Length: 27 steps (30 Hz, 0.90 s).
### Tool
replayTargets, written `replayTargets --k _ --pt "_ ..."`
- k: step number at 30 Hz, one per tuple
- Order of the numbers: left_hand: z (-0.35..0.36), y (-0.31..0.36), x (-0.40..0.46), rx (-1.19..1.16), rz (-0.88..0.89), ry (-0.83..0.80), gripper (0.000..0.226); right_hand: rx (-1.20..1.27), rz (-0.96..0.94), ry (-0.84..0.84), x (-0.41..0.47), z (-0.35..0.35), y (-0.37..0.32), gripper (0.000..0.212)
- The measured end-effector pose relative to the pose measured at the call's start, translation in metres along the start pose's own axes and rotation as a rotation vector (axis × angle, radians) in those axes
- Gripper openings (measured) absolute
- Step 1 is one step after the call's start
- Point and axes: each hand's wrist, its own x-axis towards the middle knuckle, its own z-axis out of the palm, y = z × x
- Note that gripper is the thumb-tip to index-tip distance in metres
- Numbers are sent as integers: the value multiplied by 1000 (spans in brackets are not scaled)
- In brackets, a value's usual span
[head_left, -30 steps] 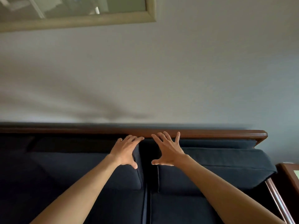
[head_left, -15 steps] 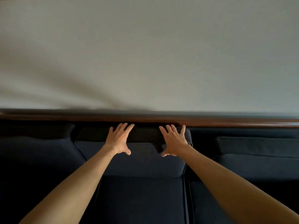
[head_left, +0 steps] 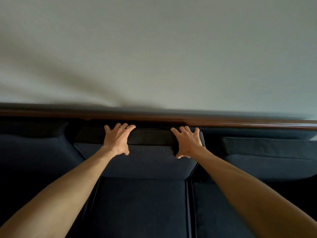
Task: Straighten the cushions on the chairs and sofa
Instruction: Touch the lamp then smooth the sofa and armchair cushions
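Observation:
A dark navy sofa with a wooden top rail fills the lower half of the view. Its middle back cushion leans against the backrest. My left hand grips that cushion's top edge left of centre, fingers curled over the top and thumb on the front face. At the cushion's upper right corner my right hand holds it the same way. The left back cushion and the right back cushion stand on either side, apart from my hands.
The middle seat cushion and the right seat cushion lie below my forearms. A plain pale wall rises right behind the rail.
My view has shifted left from the gap beside the right cushion to the middle back cushion. My hands have spread apart and closed over its top edge.

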Motion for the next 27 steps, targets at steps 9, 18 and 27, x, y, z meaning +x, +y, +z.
replayTargets --k 9,18,27 --pt "-2 9 -2 -35 3 -33 123 -24 7 -20 -8 1 8 131" --pt "1 -6 -17 -186 17 -45 115 -2 35 -88 -15 -17 -10 129" --pt "-24 -107 -45 -314 39 43 84 172 -73 13 13 -102 -144 82"
